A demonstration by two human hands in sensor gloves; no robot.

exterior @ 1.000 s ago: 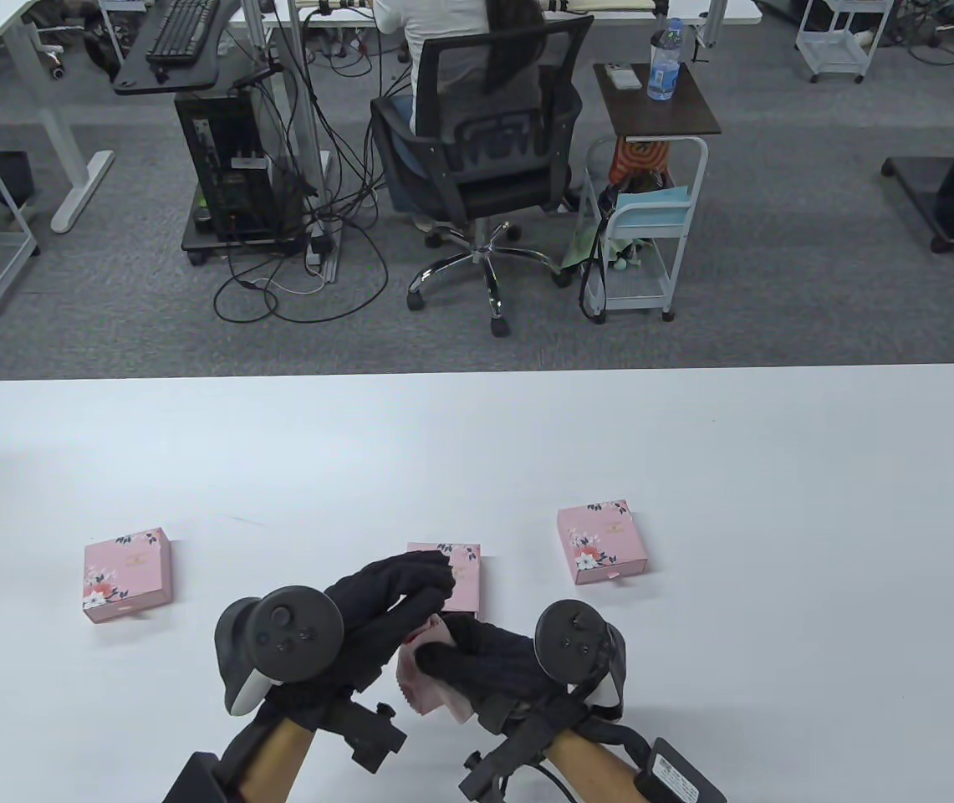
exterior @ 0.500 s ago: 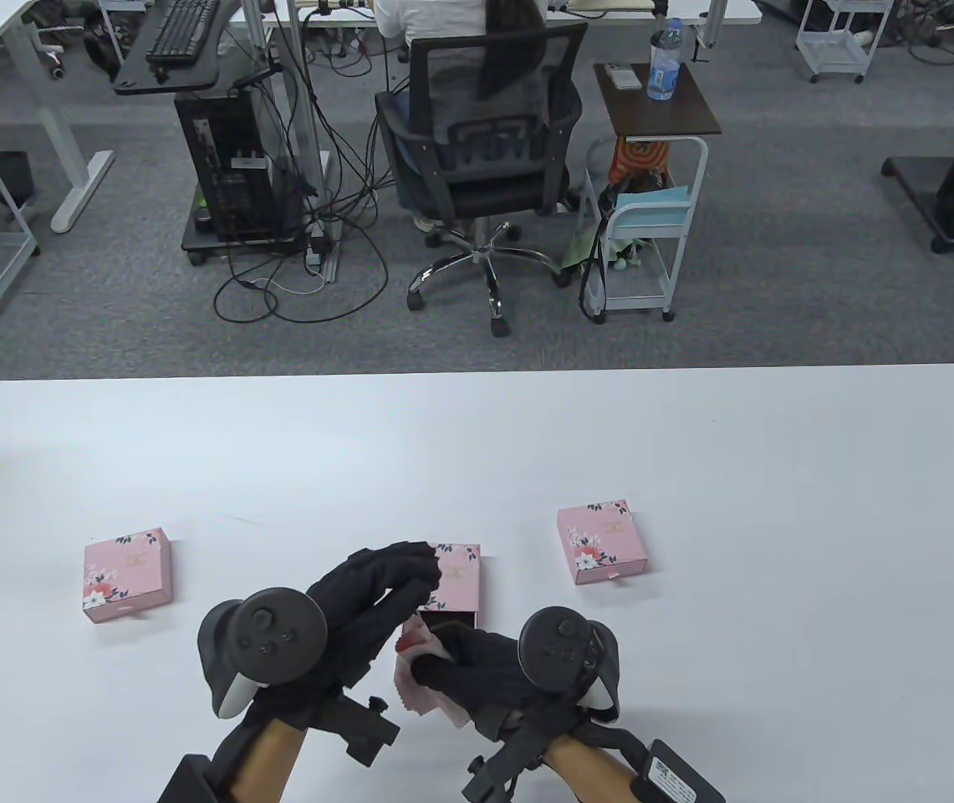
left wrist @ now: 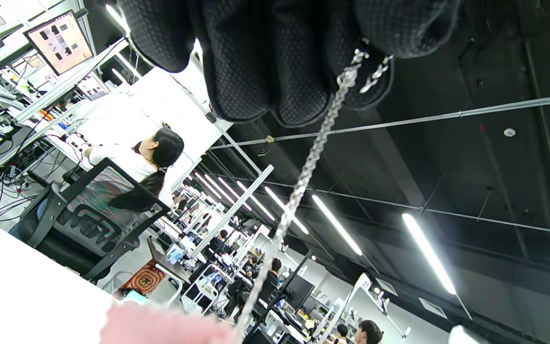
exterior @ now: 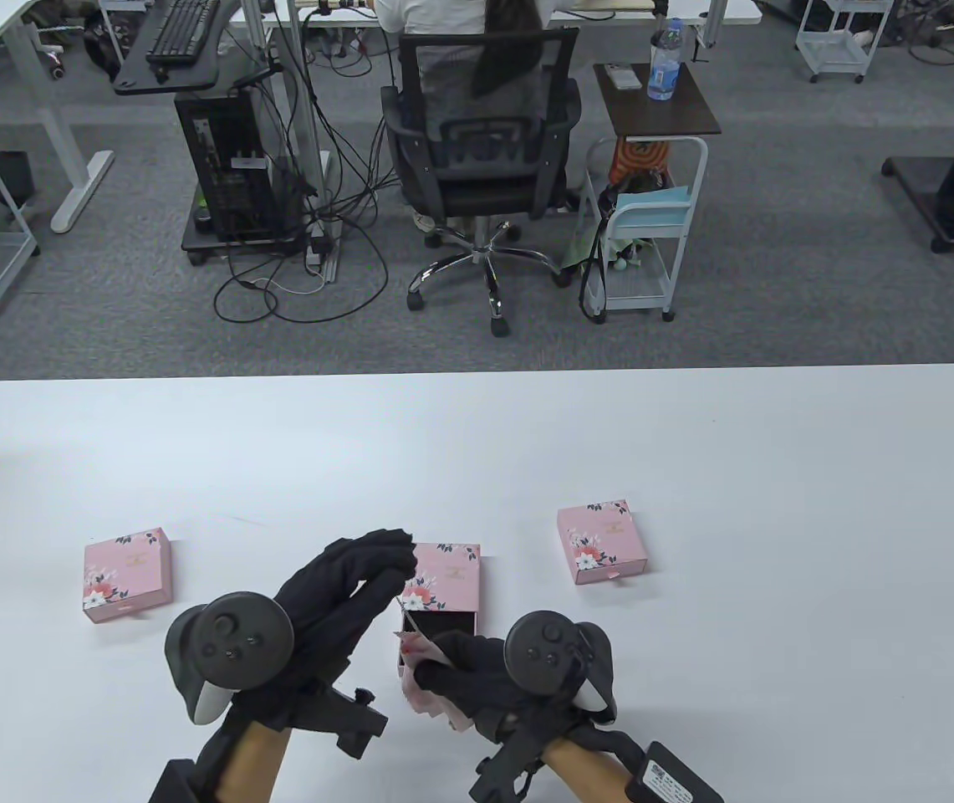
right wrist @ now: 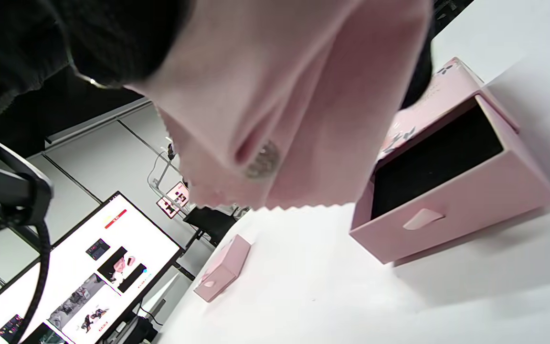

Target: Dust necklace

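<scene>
Necklace chain [left wrist: 303,177] hangs stretched between the two hands, above the open drawer box [exterior: 440,619] near the front of the bench [exterior: 694,468]. The left hand [exterior: 343,602] pinches its upper end with closed fingertips; the right hand [exterior: 464,673] has its grip curled around a pink cloth [right wrist: 303,95] folded over the lower part. A hard pull with the cloth could snap the thin chain or slip it out of the pinch, I think. Two closed boxes [exterior: 126,574] [exterior: 604,542] lie well apart at each side. Free room is wide behind; the front edge is close.
</scene>
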